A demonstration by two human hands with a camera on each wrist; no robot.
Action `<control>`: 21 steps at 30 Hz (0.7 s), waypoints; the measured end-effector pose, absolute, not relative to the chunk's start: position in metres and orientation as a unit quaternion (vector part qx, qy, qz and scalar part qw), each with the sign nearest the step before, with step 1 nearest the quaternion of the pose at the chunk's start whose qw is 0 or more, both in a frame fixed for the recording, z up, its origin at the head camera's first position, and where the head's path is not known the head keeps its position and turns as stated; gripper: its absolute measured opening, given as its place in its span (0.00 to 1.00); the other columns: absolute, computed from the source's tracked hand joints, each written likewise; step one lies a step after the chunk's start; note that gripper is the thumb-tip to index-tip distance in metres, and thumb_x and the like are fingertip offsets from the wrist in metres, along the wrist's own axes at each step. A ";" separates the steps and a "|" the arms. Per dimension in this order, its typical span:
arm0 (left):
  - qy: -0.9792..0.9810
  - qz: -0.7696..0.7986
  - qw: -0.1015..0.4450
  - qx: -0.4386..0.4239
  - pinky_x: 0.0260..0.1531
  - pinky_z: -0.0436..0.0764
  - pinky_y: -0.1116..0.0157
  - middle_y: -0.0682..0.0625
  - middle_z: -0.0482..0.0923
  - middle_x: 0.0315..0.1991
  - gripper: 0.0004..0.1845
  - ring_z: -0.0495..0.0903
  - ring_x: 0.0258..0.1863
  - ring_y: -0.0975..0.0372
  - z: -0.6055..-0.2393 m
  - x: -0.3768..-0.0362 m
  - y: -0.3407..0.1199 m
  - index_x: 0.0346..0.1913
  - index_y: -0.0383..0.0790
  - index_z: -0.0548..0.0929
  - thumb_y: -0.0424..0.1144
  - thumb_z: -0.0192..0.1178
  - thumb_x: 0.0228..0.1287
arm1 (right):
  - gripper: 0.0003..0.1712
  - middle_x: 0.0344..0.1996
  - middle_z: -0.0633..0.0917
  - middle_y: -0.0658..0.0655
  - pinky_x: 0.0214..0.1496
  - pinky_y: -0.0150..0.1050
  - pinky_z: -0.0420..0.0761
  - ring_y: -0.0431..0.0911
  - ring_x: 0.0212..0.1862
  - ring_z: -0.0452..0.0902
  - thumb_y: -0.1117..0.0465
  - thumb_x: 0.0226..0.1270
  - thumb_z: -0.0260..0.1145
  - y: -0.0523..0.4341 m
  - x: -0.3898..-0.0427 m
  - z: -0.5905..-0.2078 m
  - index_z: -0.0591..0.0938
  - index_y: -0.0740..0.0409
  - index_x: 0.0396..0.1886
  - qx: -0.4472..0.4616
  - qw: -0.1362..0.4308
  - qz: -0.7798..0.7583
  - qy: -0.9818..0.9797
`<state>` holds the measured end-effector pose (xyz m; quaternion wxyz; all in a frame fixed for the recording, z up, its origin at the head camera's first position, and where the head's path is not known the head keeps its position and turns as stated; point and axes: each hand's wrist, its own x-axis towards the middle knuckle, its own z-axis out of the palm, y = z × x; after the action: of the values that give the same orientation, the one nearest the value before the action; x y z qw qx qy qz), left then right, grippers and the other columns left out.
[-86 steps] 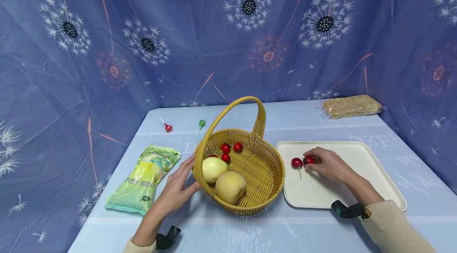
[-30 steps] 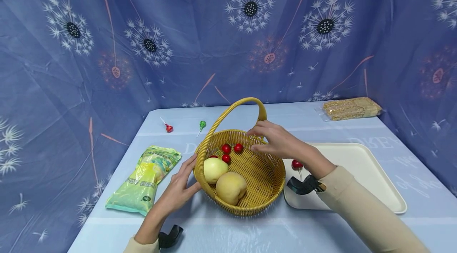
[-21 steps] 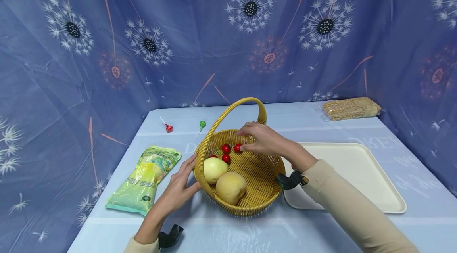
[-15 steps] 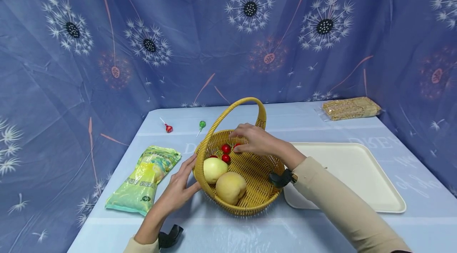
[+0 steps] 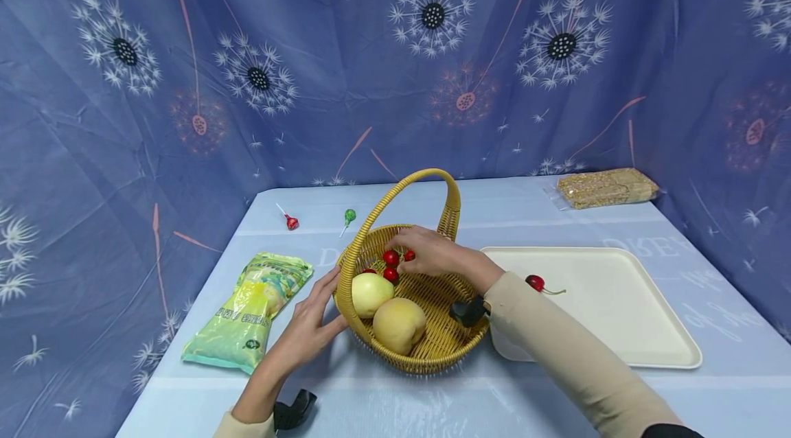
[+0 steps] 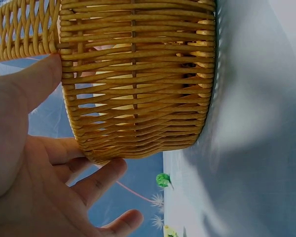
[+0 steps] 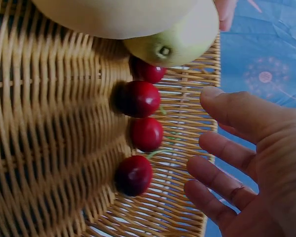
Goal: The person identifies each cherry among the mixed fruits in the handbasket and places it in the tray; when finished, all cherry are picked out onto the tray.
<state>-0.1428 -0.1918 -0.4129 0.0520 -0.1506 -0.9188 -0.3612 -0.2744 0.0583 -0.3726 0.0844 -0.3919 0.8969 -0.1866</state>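
1. Cherries (image 5: 391, 257) are what we're handling: a few sit in the wicker basket (image 5: 457, 335) near the middle of the tabletop, at its far-left inside wall, just behind the pale pear (image 5: 371, 292) and the peach (image 5: 399, 323). The right wrist view shows four of them (image 7: 138, 98) in a row.
2. Our right hand (image 5: 432, 252) is reaching into the basket right over those cherries. From the wrist view the fingers (image 7: 222, 168) look loose and spread, just beside the cherries with nothing pinched as far as we can tell.
3. Our left hand (image 5: 305, 328) rests against the basket's outer left wall (image 6: 138, 89), thumb and fingers laid along the weave, steadying it rather than gripping.
4. One cherry (image 5: 535, 282) with its stem lies on the cream tray (image 5: 649, 328) at the right side of the tabletop, near the tray's left edge.
5. Progress, as we'd judge it: one on the tray, about four in the basket, none in hand. So most of the work looks left.
6. Also around: green snack bag (image 5: 250, 307) at the left edge, two lollipops (image 5: 290, 220) toward the far-left corner, a packet of bars (image 5: 605, 186) at the far-right corner.
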 end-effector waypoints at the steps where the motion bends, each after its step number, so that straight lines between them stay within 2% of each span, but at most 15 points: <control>1: -0.919 -0.361 0.052 -0.150 0.59 0.57 0.41 0.47 0.52 0.75 0.39 0.56 0.72 0.47 -0.413 -0.143 -0.192 0.73 0.47 0.57 0.50 0.61 0.62 | 0.25 0.57 0.78 0.52 0.59 0.45 0.72 0.48 0.59 0.71 0.55 0.62 0.67 0.058 -0.275 -0.375 0.76 0.50 0.59 -0.394 0.085 -0.180 0.897; 7: -0.919 -0.361 0.052 -0.150 0.59 0.57 0.41 0.47 0.52 0.75 0.40 0.56 0.72 0.47 -0.414 -0.143 -0.192 0.73 0.47 0.57 0.50 0.61 0.62 | 0.28 0.59 0.77 0.52 0.64 0.45 0.69 0.48 0.61 0.70 0.56 0.61 0.67 0.053 -0.274 -0.385 0.74 0.51 0.62 -0.416 0.099 -0.153 0.891; 11: -0.918 -0.361 0.055 -0.154 0.59 0.57 0.40 0.47 0.52 0.75 0.39 0.56 0.72 0.47 -0.414 -0.144 -0.192 0.73 0.47 0.57 0.50 0.61 0.62 | 0.30 0.59 0.76 0.52 0.62 0.45 0.70 0.48 0.59 0.71 0.58 0.62 0.67 0.049 -0.272 -0.390 0.72 0.50 0.64 -0.432 0.114 -0.141 0.884; 16: -0.919 -0.357 0.063 -0.157 0.58 0.58 0.42 0.47 0.53 0.74 0.40 0.57 0.72 0.47 -0.414 -0.144 -0.193 0.73 0.47 0.57 0.49 0.61 0.61 | 0.29 0.58 0.77 0.51 0.60 0.44 0.72 0.47 0.57 0.73 0.59 0.62 0.66 0.046 -0.271 -0.395 0.72 0.48 0.64 -0.447 0.115 -0.125 0.878; 21: -0.920 -0.355 0.063 -0.155 0.58 0.58 0.42 0.47 0.53 0.74 0.39 0.57 0.72 0.47 -0.414 -0.144 -0.193 0.73 0.46 0.57 0.49 0.61 0.61 | 0.27 0.58 0.76 0.50 0.62 0.45 0.71 0.47 0.59 0.71 0.60 0.62 0.66 0.046 -0.270 -0.396 0.74 0.45 0.62 -0.439 0.132 -0.116 0.881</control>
<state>-0.1442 -0.1930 -0.4144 0.0633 -0.1555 -0.9198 -0.3548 -0.2698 0.0462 -0.3962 0.1315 -0.4389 0.8812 -0.1161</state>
